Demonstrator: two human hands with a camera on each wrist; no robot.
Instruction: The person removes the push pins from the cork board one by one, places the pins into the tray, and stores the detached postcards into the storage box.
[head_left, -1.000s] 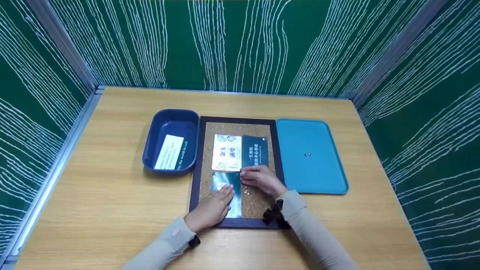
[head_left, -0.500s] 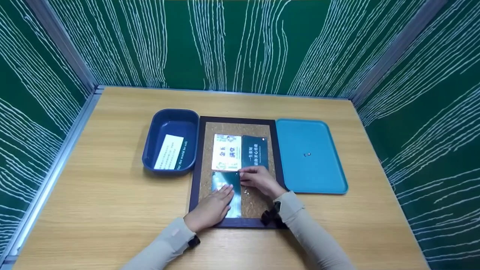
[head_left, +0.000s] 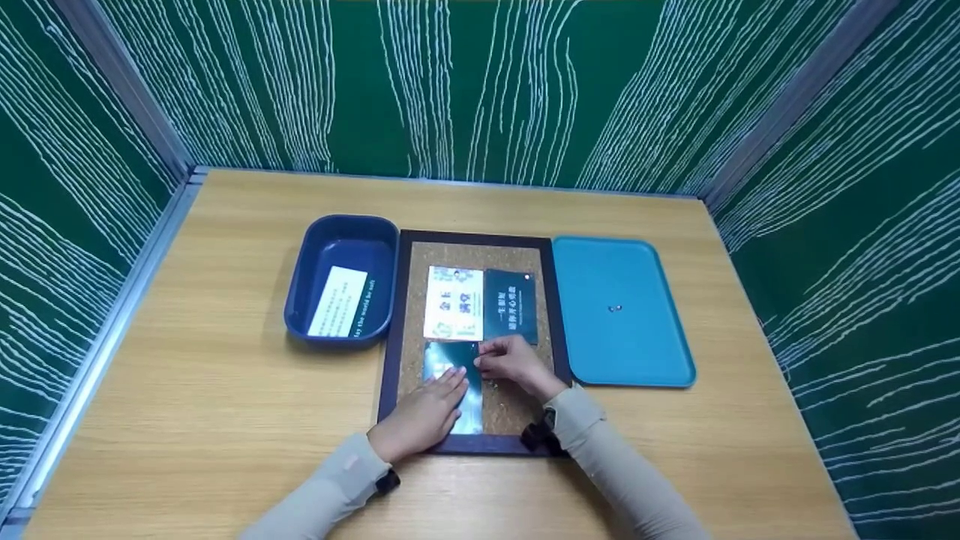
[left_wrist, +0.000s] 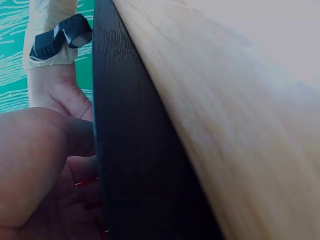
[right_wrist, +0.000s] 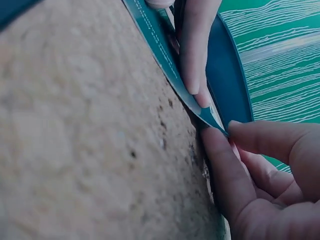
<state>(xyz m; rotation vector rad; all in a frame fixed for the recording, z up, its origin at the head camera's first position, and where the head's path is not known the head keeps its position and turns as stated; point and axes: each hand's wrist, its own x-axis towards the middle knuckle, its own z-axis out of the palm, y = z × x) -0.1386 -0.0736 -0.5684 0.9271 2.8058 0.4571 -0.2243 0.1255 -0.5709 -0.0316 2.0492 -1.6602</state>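
A dark-framed cork board [head_left: 418, 255] lies flat in the head view with three cards on it. A white card [head_left: 454, 304] with Chinese characters and a dark green card [head_left: 510, 304] lie at its upper part. Below the white one lies a glossy green card [head_left: 469, 409]. My left hand [head_left: 421, 414] rests on this glossy card with straight fingers, palm down. At the card's upper right corner my right hand [head_left: 517, 364] has thumb and forefinger together. The right wrist view shows these fingertips [right_wrist: 216, 140] pinching the tip of the green card [right_wrist: 160, 55]; whether a pin is between them is unclear.
To the left of the board stands a deep navy bin [head_left: 319, 244] holding cards [head_left: 337, 304]. On its right lies a shallow blue tray [head_left: 630, 345] with small pins [head_left: 615, 308] in the middle. Green walls [head_left: 510, 90] with white lines surround the wooden table [head_left: 187, 337].
My right hand has shifted slightly at the card's corner, uncovering more of the dark green card above. My left hand stays in place on the glossy card.
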